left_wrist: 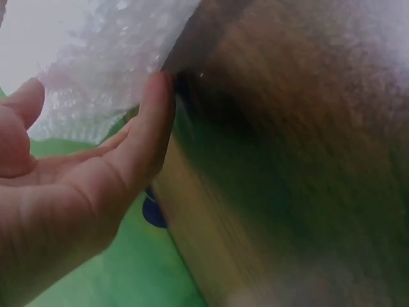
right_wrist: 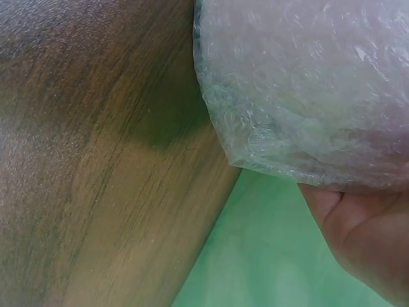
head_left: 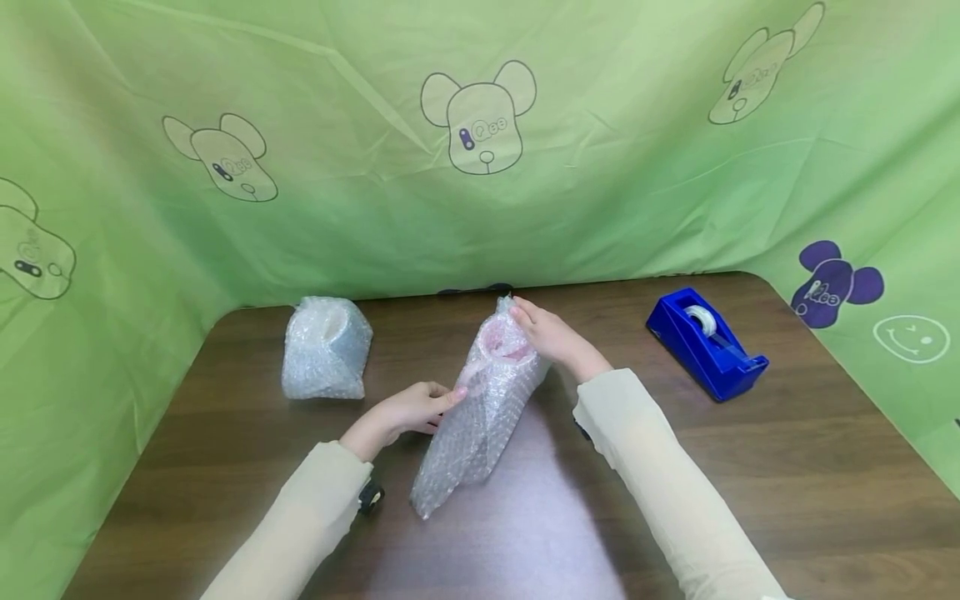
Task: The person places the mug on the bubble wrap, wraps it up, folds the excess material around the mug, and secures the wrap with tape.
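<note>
A pink cup-like item with a round rim [head_left: 504,340] shows through the clear bubble wrap [head_left: 480,425] around it, tilted above the table's middle. A long flap of the wrap hangs toward the near side. At its left side my left hand [head_left: 412,408] holds the wrap, thumb on top and fingers underneath; the left wrist view shows those fingers [left_wrist: 144,128] against the sheet's edge. My right hand [head_left: 555,337] grips the far upper end, its thumb in front. In the right wrist view the wrap [right_wrist: 307,96] hides most of that hand's fingers.
Another bubble-wrapped bundle [head_left: 326,350] stands at the back left of the brown wooden table [head_left: 750,483]. A blue tape dispenser [head_left: 705,343] with a clear roll sits at the back right. Green printed cloth [head_left: 585,192] hangs behind and along the sides.
</note>
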A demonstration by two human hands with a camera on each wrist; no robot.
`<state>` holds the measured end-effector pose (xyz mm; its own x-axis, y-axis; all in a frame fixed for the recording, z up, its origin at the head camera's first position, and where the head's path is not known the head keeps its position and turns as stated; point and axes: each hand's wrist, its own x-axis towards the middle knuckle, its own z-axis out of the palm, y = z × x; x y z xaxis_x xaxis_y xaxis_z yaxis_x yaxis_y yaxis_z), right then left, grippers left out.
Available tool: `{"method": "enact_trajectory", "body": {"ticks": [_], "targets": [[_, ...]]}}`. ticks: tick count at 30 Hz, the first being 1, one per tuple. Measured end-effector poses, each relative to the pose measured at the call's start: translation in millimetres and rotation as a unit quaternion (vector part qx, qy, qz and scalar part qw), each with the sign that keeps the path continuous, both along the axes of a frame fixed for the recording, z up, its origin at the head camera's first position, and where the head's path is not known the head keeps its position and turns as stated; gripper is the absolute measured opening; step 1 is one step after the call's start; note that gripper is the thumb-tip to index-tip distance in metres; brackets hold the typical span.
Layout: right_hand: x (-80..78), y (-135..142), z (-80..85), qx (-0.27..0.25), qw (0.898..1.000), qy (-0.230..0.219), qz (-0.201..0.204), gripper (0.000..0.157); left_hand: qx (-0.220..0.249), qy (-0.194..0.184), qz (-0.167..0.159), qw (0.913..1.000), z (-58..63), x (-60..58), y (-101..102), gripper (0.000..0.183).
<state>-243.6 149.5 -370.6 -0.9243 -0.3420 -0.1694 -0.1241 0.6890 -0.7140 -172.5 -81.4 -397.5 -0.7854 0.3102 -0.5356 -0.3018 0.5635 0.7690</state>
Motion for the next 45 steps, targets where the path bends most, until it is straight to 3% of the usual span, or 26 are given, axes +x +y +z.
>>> {"method": "enact_trajectory", "body": {"ticks": [6,11,15,23,26,28,31,33,35,39,43,45], "targets": [[1.2,0.5,-0.8,-0.007,1.000,0.002,0.000,0.054,-0.037,0.033,0.000,0.9988,-3.0,3.2,5.4,0.061],[0.8,0.6,-1.4,-0.007,1.000,0.002,-0.001,0.053,-0.042,0.015,0.011,0.9990,-3.1,4.9,5.5,0.066],[0.5,0.8,-1.2,-0.009,1.000,0.003,-0.001,0.053,-0.044,0.015,0.018,0.9988,-0.9,5.6,4.6,0.067],[-1.0,-0.6,-1.8,-0.008,1.000,-0.001,0.000,0.054,-0.062,0.054,0.031,0.9961,11.9,0.9,5.1,0.070],[-1.2,-1.1,-2.3,-0.007,1.000,-0.006,0.000,0.054,-0.029,0.052,0.049,0.9970,18.4,-2.4,4.3,0.058],[-1.3,-1.4,-2.5,-0.006,1.000,-0.007,0.001,0.054,0.021,0.040,0.067,0.9967,21.3,-4.8,2.1,0.045],[-1.2,-1.7,-2.0,-0.006,1.000,-0.009,0.003,0.054,0.118,0.017,0.082,0.9894,22.8,-7.6,-3.8,0.032],[-1.1,-1.7,-1.5,-0.004,1.000,-0.009,0.003,0.054,0.164,0.012,0.062,0.9845,23.3,-7.8,-8.7,0.033],[-1.2,-1.5,-1.1,-0.002,1.000,-0.007,0.003,0.054,0.181,0.024,0.021,0.9829,23.8,-6.9,-13.3,0.036],[-2.1,-0.9,-1.0,0.002,1.000,0.000,0.005,0.054,0.166,0.063,-0.049,0.9828,26.3,-4.4,-18.0,0.036],[-2.6,-0.2,-0.4,0.003,1.000,0.002,0.005,0.054,0.151,0.090,-0.071,0.9819,27.1,-4.5,-15.7,0.033],[-2.6,-0.2,0.2,0.004,1.000,0.001,0.004,0.053,0.120,0.134,-0.069,0.9813,27.4,-4.6,-11.6,0.028]]}}
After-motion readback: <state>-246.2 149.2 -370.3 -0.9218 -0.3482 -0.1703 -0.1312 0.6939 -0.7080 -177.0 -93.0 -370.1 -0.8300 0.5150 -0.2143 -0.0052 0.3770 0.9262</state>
